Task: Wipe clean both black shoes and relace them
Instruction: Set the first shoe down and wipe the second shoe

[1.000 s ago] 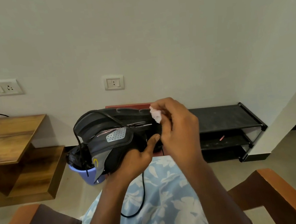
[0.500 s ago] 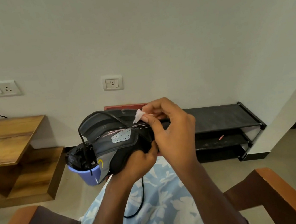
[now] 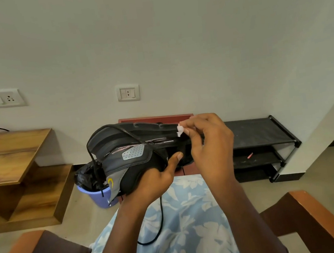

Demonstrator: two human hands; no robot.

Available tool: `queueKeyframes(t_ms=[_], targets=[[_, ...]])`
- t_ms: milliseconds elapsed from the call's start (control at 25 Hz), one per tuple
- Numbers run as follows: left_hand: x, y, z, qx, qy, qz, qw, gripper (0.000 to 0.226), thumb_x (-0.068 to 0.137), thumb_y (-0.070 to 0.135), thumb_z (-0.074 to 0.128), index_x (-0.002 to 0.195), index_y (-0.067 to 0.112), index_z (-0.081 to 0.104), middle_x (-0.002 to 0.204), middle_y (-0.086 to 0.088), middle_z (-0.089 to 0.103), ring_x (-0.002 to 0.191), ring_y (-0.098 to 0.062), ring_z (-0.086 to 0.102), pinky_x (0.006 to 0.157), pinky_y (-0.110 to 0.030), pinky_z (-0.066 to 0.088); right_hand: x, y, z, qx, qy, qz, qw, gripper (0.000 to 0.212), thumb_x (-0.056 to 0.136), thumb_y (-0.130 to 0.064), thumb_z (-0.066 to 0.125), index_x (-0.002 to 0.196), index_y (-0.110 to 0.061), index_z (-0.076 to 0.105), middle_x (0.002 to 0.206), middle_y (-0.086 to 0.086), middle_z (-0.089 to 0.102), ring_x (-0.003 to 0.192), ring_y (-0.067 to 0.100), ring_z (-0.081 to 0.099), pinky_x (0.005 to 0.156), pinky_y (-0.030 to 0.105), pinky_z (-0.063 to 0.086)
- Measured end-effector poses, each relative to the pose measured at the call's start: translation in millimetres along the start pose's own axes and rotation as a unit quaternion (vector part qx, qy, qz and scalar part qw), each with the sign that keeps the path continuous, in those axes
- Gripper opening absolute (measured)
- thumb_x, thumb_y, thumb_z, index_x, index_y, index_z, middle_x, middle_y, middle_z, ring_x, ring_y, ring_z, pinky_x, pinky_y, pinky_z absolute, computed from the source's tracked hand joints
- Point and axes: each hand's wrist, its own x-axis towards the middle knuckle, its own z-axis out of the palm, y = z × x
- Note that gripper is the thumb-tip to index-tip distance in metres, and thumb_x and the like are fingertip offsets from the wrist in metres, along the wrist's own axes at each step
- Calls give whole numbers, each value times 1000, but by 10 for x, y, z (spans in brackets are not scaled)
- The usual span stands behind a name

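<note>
A black and grey shoe (image 3: 130, 151) lies on its side in the air above my lap, sole edge up. My left hand (image 3: 158, 177) grips it from below, thumb across the upper. My right hand (image 3: 207, 142) pinches a small white wipe (image 3: 180, 129) against the shoe's upper edge toward its right end. A black lace (image 3: 160, 220) hangs from the shoe over my lap, and another strand (image 3: 97, 171) dangles at the left. Only one shoe is in view.
A lilac bin (image 3: 98, 195) with a black liner stands on the floor behind the shoe. A wooden side table (image 3: 7, 154) is at left, a black shoe rack (image 3: 258, 134) at right against the wall. Brown chair arms (image 3: 318, 218) flank my lap.
My right hand slid the wipe along the shoe's edge to the left and then back to the right. The shoe stayed in my left hand, shifting slightly.
</note>
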Motion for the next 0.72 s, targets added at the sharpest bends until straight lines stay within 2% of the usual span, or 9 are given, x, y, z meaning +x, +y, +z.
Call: queueKeyframes(t_ms=[80,120,200,280,320,400,480,560,720], targets=[[-9,-14,-9,14,-3,13,1000,65,87,62,47,140,26,51,144,2,51,139,-19,37,114,-26,25,-43,-138,64,20,2,-18,1000,19,92,-3,66,95,-18,78,96,-3,70,90,11,65,79,17,52],[-7,-21,-13,21,-1,19,1000,53,92,51,52,136,21,55,139,0,56,137,-19,40,111,-24,26,-66,-215,100,34,-4,-32,999,19,90,-1,66,94,-17,78,95,-3,71,90,13,66,79,22,54],[-25,22,-15,38,-19,-1,999,22,98,23,55,112,9,63,110,-7,65,129,-24,48,101,-21,32,-101,-358,155,57,-10,-66,996,19,89,0,66,95,-13,78,93,-2,73,91,15,67,82,28,54],[-35,71,-34,65,-42,-40,996,7,98,13,53,95,8,57,87,-8,52,122,-28,51,95,-25,35,-117,-434,186,75,-7,-94,993,18,89,2,66,96,-10,78,94,-1,75,92,16,68,85,28,54],[-36,60,-44,66,-38,-41,996,9,98,13,52,98,7,59,90,-9,51,123,-28,50,96,-26,35,-119,-433,189,79,-10,-106,991,19,89,3,66,97,-9,79,95,0,75,93,16,68,86,28,54],[-38,31,-45,47,-13,6,999,27,98,23,54,120,10,61,117,-11,61,131,-23,45,102,-21,30,-117,-352,173,65,-22,-120,990,23,88,5,64,99,-10,79,97,1,75,94,18,68,85,28,54],[-42,-6,-48,54,6,33,998,56,93,51,51,139,19,53,142,0,53,140,-18,37,108,-17,22,-87,-178,111,17,-23,-108,994,25,86,4,63,97,-12,79,97,1,74,93,19,68,82,28,55],[-15,-42,-45,52,4,-1,999,74,82,68,43,144,27,47,150,2,45,145,-19,30,116,-26,20,-12,16,34,-19,-18,-60,998,24,87,3,64,94,-15,78,95,0,72,91,18,68,79,29,56],[31,-69,-31,35,-10,-39,999,71,86,68,46,146,30,44,153,-1,41,145,-24,28,118,-34,20,40,107,-25,-30,-24,34,999,24,91,2,63,90,-19,74,93,-3,69,87,14,65,77,33,57]])
